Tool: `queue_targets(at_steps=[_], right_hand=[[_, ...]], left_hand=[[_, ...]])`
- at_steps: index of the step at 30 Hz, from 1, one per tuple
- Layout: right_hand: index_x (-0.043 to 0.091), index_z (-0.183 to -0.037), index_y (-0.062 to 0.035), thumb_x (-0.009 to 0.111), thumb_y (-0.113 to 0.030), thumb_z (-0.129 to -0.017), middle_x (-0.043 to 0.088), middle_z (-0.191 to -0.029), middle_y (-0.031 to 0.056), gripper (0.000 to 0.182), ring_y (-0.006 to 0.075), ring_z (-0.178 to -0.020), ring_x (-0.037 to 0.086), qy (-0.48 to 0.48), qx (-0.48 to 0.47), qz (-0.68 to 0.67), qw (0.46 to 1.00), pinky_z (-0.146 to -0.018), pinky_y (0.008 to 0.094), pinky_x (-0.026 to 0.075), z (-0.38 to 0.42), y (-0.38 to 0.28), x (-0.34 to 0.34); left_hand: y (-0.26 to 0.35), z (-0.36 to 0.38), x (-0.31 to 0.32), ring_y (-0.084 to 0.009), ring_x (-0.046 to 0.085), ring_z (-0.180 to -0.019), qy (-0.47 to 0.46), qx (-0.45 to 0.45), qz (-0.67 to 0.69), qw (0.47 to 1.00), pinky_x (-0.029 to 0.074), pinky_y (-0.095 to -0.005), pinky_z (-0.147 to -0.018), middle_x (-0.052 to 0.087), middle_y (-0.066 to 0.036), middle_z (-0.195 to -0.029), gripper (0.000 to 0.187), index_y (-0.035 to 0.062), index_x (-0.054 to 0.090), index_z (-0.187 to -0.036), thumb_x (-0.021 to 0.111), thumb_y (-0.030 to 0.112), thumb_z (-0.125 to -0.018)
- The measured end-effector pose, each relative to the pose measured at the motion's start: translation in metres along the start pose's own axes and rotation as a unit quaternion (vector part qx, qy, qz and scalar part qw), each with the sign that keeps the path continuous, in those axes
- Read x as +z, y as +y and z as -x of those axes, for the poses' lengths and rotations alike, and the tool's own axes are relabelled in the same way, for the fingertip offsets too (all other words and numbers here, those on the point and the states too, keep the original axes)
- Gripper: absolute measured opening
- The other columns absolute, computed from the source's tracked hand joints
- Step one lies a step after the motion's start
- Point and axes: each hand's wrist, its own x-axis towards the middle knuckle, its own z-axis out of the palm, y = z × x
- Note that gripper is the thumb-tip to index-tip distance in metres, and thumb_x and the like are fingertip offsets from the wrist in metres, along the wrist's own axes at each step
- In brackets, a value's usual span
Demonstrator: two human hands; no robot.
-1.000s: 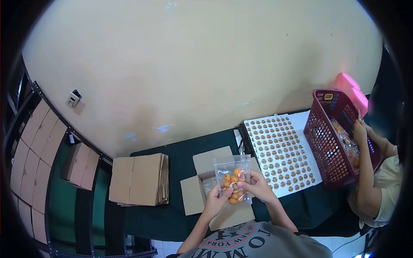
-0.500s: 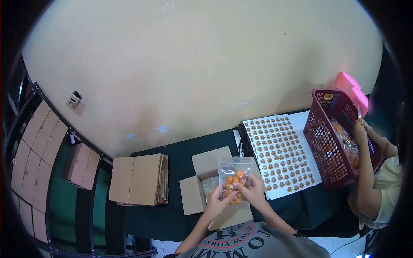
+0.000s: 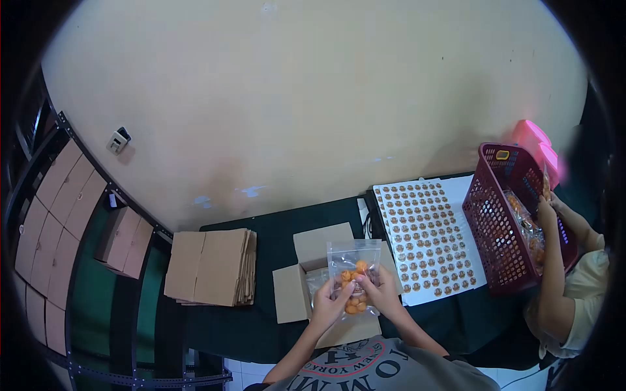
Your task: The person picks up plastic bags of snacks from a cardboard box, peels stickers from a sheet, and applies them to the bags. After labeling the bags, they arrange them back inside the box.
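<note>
Between my two hands is a clear zip pouch (image 3: pixel 354 256) with round orange snacks inside. My left hand (image 3: pixel 330 305) grips its left side, and my right hand (image 3: pixel 383 294) grips the right side. Both thumbs press on the pouch's front, over what looks like a small round sticker. Below the pouch stands an open cardboard box (image 3: pixel 291 295) with its flaps spread; a clear pouch lies inside it, partly hidden by my left hand. To the right lies a white sheet of round stickers (image 3: pixel 427 238) in rows.
Flattened cardboard boxes (image 3: pixel 208 267) are stacked at the left of the dark green table. A maroon basket (image 3: pixel 499 228) holding snack pouches stands at the right, where another person's hands (image 3: pixel 550 207) hold a pouch. Shelves with boxes (image 3: pixel 62 221) stand far left.
My thumbs have shifted slightly on the pouch, and the snacks inside have moved about. The camera view has tilted a little. The other person's hands stay over the basket's edge.
</note>
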Motion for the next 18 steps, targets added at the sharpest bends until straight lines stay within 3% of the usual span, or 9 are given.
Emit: queue_targets(at_steps=[2,6,10,12,16,18], right_hand=[[0.047,-0.097,0.0009,0.055,-0.004,-0.082,0.053,-0.086,0.0026,0.018,0.0057,-0.080,0.050,-0.040,0.006,0.043,0.998,-0.070,0.0203,0.042,0.000,0.007,-0.001],[0.042,-0.104,0.0000,0.058,-0.007,-0.081,0.049,-0.094,0.0076,0.029,0.0089,-0.084,0.047,-0.084,-0.013,-0.029,0.996,-0.071,0.0222,0.041,-0.002,-0.018,0.007],[0.038,-0.107,-0.0016,0.052,0.000,-0.082,0.046,-0.101,0.0066,0.028,0.0090,-0.092,0.046,-0.139,-0.034,0.032,0.989,-0.078,0.0235,0.040,-0.002,-0.003,-0.003],[0.036,-0.108,-0.0019,0.053,0.001,-0.082,0.044,-0.104,0.0073,0.031,0.0096,-0.093,0.046,-0.161,0.019,-0.004,0.987,-0.079,0.0247,0.041,0.001,0.000,-0.004],[0.037,-0.108,-0.0016,0.051,-0.001,-0.083,0.046,-0.103,0.0070,0.029,0.0095,-0.092,0.047,-0.138,-0.034,0.021,0.990,-0.078,0.0243,0.041,0.006,0.000,-0.002],[0.043,-0.100,0.0003,0.052,-0.007,-0.085,0.049,-0.086,0.0031,0.019,0.0047,-0.080,0.047,-0.057,0.019,-0.106,0.993,-0.064,0.0193,0.041,0.008,0.003,-0.001]], left_hand=[[-0.004,-0.001,-0.005,-0.0102,0.056,-0.084,0.018,0.006,-0.005,1.000,0.048,-0.0220,-0.071,0.057,-0.007,-0.093,0.025,-0.0038,0.050,-0.105,0.052,0.011,-0.086],[-0.003,-0.004,-0.007,-0.0102,0.057,-0.082,0.050,0.037,0.010,0.998,0.047,-0.0222,-0.071,0.058,-0.008,-0.093,0.023,-0.0047,0.051,-0.103,0.052,0.011,-0.086],[-0.001,-0.004,-0.007,-0.0092,0.057,-0.081,0.062,0.051,0.025,0.996,0.046,-0.0211,-0.070,0.059,-0.008,-0.092,0.021,-0.0050,0.052,-0.101,0.053,0.010,-0.086],[-0.002,-0.003,-0.007,-0.0091,0.057,-0.081,0.064,0.047,0.022,0.997,0.046,-0.0209,-0.069,0.059,-0.008,-0.092,0.021,-0.0050,0.052,-0.101,0.053,0.010,-0.086],[0.002,0.002,-0.007,-0.0093,0.057,-0.082,0.032,0.026,0.004,0.999,0.047,-0.0210,-0.069,0.058,-0.007,-0.092,0.024,-0.0045,0.051,-0.104,0.053,0.011,-0.086],[0.004,0.005,-0.007,-0.0098,0.056,-0.084,0.007,0.013,-0.023,1.000,0.047,-0.0217,-0.070,0.058,-0.007,-0.092,0.025,-0.0037,0.050,-0.106,0.053,0.011,-0.086]])
